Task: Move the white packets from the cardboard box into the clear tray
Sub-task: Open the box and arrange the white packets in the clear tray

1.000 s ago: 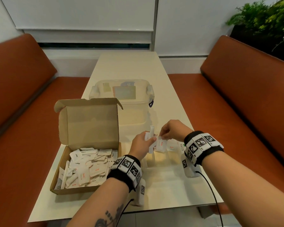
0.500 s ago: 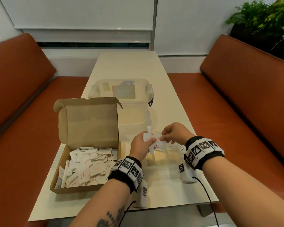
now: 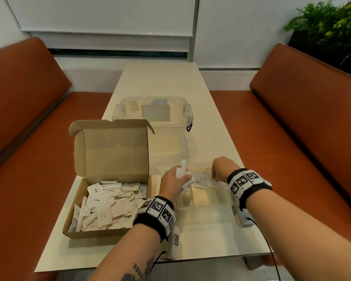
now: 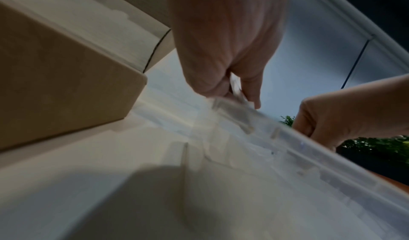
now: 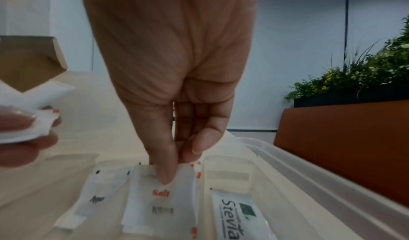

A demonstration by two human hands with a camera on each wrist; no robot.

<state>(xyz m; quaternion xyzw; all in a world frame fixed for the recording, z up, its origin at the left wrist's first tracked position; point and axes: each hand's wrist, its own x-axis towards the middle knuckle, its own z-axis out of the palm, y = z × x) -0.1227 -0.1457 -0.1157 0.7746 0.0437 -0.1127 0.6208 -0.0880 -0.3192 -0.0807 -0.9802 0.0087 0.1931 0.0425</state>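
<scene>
While my left hand (image 3: 175, 180) gripped a bunch of white packets (image 3: 181, 174), my right hand (image 5: 175, 149) pinched a salt packet (image 5: 159, 198) down into the clear tray (image 5: 314, 182). Next, I judged, came letting go and taking another.

Left hand (image 3: 175, 182) fisted, grip closed; right hand (image 3: 221, 169) fingertips pinching downward.

Both forearms are showing bare, no sleeves. Left hand (image 3: 173, 184) and right hand (image 3: 223, 168) are wearing no gloves or rings. Each wrist is wearing a black band (image 3: 150, 220) carrying white square tiles printed with black-and-white fiducial markers (image 3: 241, 181). White marker-printed camera blocks (image 3: 175, 240) are hanging under the wrists. Thin black cables (image 3: 272, 258) are running back from the bands. A dark tattoo (image 3: 138, 270) is showing on the left forearm.
</scene>
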